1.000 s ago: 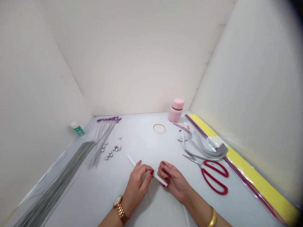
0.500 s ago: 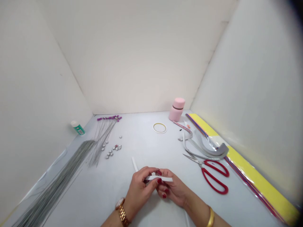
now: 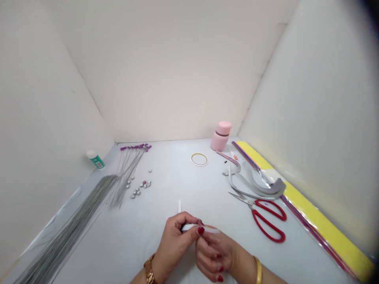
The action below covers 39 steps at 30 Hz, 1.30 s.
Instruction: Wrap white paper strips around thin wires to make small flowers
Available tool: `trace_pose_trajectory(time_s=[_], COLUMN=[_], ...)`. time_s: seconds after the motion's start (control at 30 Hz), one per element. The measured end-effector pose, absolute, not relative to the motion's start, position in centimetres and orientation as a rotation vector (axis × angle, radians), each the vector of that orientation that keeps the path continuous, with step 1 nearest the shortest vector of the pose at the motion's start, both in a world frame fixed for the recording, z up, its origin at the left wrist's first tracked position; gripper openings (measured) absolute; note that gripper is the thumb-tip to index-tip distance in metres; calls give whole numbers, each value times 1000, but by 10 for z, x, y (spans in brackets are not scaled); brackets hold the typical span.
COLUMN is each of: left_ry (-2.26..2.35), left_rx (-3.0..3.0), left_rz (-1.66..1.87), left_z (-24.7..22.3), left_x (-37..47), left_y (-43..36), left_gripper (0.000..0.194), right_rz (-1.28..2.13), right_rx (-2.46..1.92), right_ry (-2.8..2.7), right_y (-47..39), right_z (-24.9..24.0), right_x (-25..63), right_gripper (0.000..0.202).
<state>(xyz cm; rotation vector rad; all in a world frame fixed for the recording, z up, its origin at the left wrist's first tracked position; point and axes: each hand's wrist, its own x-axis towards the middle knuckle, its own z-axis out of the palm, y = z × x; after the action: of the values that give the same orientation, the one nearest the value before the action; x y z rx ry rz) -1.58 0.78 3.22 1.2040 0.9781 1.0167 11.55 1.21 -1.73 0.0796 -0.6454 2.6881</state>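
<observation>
A narrow white paper strip (image 3: 192,227) is pinched between the thumb and index finger of my left hand (image 3: 177,236). One end of it stands up beyond my left knuckles, and another part runs across toward my right hand (image 3: 214,247). My right hand is closed beside the left, its lower fingers curled toward the palm and its thumb and index finger at the strip, partly hidden behind it. The two hands touch near the strip. Several small silver folded stars (image 3: 141,189) lie on the table to the left of my hands.
Red-handled scissors (image 3: 260,213) and loose grey-white strips (image 3: 260,189) lie on the right, beside yellow sheets (image 3: 310,213). A tape ring (image 3: 199,159), pink bottle (image 3: 221,136) and measuring tape (image 3: 229,157) are farther back. Grey wires (image 3: 74,225), purple-tipped stems (image 3: 136,147) and a green-white tube (image 3: 96,159) are left.
The strip's standing end has swung to the right and is more upright. My right hand has turned and its fingers have curled lower. The view has shifted slightly.
</observation>
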Motion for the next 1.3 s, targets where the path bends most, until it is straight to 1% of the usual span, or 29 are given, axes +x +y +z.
trace_pose_trajectory(time_s=[0.07, 0.17, 0.27, 0.37, 0.47, 0.6, 0.67, 0.77, 0.83, 0.9, 1.03, 1.13, 1.17, 1.2, 1.23, 1.3], left_ry=[981, 1010, 1068, 1103, 1155, 1366, 1418, 1440, 1448, 1458, 1480, 1465, 1451, 1437, 1420, 1393], left_rx=[1210, 1265, 1375, 1547, 1644, 1567, 1541, 1526, 1515, 1510, 1525, 1590, 1628, 1672, 1721, 1820], left_rz=[1018, 1027, 1079, 1145, 1164, 1193, 1198, 1200, 1190, 1179, 1176, 1169, 1165, 1156, 1146, 1118], left_z=[33, 32, 30, 26, 24, 26, 26, 24, 23, 22, 21, 21, 21, 21, 21, 19], left_x=[-15, -15, -15, -16, -18, -21, -22, -24, -25, -25, -25, -26, -26, -26, -27, -27], left_y=[7, 6, 7, 8, 9, 14, 16, 18, 19, 20, 22, 23, 22, 22, 22, 20], left_gripper=[9, 8, 8, 13, 16, 16, 16, 17, 17, 18, 18, 19, 19, 19, 19, 19], right_rz=[2715, 2735, 2711, 2638, 2622, 2591, 2568, 2559, 2579, 2555, 2199, 1986, 1832, 1614, 1346, 797], right_rx=[170, 187, 92, -41, 11, 207, 258, 201, 119, -59, -589, -740, -820, -904, -978, -1072], right_ry=[-623, -613, -620, -606, -559, -503, -495, -516, -555, -640, -873, -969, -1097, -1274, -1471, -1790], right_y=[12, 11, 12, 13, 14, 16, 17, 16, 16, 15, 17, 17, 16, 15, 15, 13], right_z=[-18, -18, -19, -20, -20, -18, -18, -19, -18, -15, -6, -1, 0, 1, 1, 2], right_x=[115, 115, 115, 115, 114, 114, 114, 116, 117, 118, 118, 118, 119, 120, 121, 123], right_gripper=[56, 57, 57, 59, 69, 88, 93, 88, 81, 68, 31, 16, 11, 9, 12, 26])
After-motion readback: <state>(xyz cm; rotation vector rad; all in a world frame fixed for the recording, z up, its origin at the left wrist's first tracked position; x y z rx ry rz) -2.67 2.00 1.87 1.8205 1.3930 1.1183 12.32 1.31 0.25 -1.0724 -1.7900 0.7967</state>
